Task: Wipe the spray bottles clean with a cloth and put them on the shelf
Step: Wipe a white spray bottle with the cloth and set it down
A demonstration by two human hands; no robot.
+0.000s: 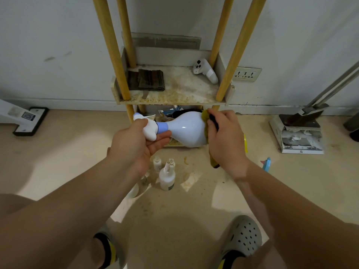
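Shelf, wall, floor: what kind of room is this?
Probably a home utility corner. A grimy wooden shelf stands against a wall with a power socket, a dustpan leans nearby, and small bottles stand on the tiled floor.

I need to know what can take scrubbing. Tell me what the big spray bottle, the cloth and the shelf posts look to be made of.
Spray bottle: probably glossy white plastic, given the sharp highlight on its body and the molded blue collar. Cloth: a soft, matte yellow-olive fabric, crumpled under the right hand; the fibre is unclear. Shelf posts: seemingly wood, round, matte and yellowish, though the grain is hard to see.
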